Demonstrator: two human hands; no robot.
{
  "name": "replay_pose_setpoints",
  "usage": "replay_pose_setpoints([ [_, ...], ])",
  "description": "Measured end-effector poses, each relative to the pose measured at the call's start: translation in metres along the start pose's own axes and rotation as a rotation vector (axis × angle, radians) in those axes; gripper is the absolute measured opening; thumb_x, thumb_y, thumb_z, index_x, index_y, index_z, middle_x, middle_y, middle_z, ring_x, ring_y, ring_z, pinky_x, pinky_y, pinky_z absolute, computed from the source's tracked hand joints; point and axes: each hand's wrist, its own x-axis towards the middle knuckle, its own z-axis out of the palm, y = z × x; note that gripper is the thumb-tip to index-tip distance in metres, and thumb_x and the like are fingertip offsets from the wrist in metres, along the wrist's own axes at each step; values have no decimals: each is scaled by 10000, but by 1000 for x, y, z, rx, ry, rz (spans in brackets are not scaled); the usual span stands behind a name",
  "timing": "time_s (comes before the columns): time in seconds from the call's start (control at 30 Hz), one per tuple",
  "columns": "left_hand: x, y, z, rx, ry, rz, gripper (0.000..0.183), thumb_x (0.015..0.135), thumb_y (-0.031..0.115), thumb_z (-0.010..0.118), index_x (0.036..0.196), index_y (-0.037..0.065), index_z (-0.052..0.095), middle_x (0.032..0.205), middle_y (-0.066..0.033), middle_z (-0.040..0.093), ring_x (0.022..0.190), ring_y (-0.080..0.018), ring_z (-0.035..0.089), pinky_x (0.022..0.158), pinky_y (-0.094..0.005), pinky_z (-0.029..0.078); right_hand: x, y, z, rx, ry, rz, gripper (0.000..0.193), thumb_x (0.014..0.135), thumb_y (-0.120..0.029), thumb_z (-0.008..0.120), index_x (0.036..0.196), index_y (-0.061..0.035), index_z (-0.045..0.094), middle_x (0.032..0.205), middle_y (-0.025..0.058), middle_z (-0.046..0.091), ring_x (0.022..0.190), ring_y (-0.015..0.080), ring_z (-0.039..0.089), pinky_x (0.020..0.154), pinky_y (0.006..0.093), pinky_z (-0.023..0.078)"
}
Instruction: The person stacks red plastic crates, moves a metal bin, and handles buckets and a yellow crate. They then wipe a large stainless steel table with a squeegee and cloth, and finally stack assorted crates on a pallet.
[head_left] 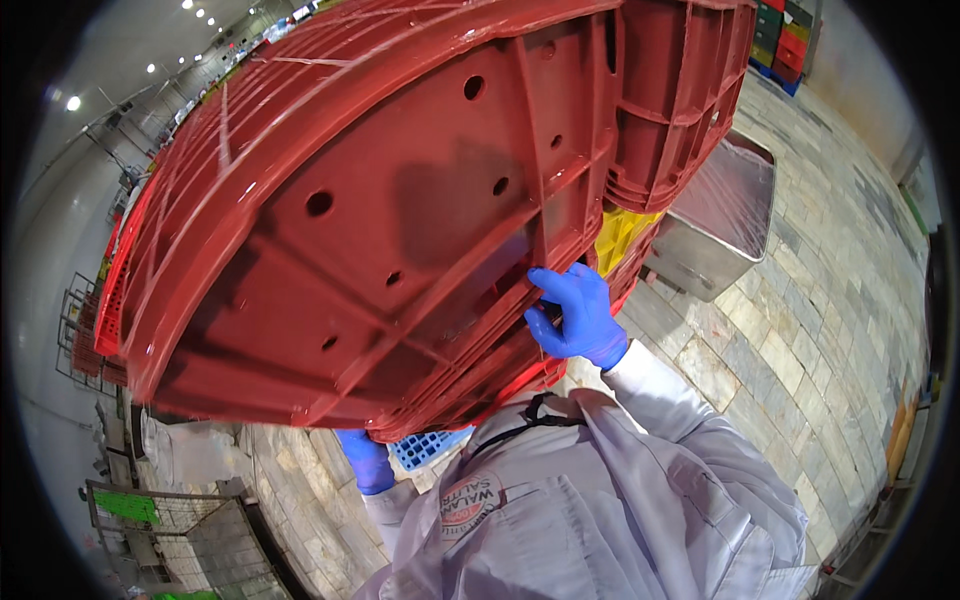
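A large red plastic crate [440, 190] fills the upper middle, tilted close before me, with ribs and several round holes on the side facing me. My right hand [580, 315], in a blue glove, grips its near edge, thumb and fingers curled round the rim. At the crate's lower left corner is my left hand [368, 462], also blue-gloved; its fingers are mostly hidden by the crate, and it appears to hold that edge. Below the crate's near edge, more red plastic crate parts show.
Behind stands another red crate [670, 110], with a yellow crate [622, 238] below it. A metal tub [715, 225] sits to the right on the tiled floor [820, 300]. A blue perforated crate [428, 450] lies low by my left hand. Lower left is a wire cage cart [190, 540].
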Motion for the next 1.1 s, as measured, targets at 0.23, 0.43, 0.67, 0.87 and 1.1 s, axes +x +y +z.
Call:
replay_pose_setpoints([
  [0.23,-15,-14,-61,411,12,-26,338,893,108,488,1219,33,439,1180,-127,512,984,-211,551,836,-370,495,1,10,10,-34,31,-102,455,651,-184,669,1090,-90,592,523,17,441,436,214,423,476,350,354],
  [0.43,32,0,3,289,4,50,381,918,221,481,1254,46,436,1190,-112,515,1055,-236,544,895,-394,484,28,34,16,-26,-24,-146,477,651,-176,687,1106,-81,578,637,50,520,547,238,467,568,345,382],
  [0.67,34,7,2,343,72,112,382,903,142,525,1258,34,437,1219,-105,501,1081,-195,515,963,-355,428,40,101,-75,-200,817,-92,423,930,-193,433,1307,-21,350,1254,92,489,1157,208,465,1025,323,305],
  [0.87,28,0,34,17,133,126,473,911,285,482,1325,79,381,1287,-102,463,1146,-236,489,991,-413,410,82,143,-68,5,593,268,487,922,-260,467,1315,6,356,1376,113,345,1270,222,312,1060,318,224],
  [1.1,32,-20,27,118,168,165,443,924,331,441,1278,63,441,1258,-109,497,1146,-250,496,973,-415,421,95,130,-23,36,694,353,421,898,-204,502,1251,18,441,1322,129,405,1217,254,372,1024,336,274],
])
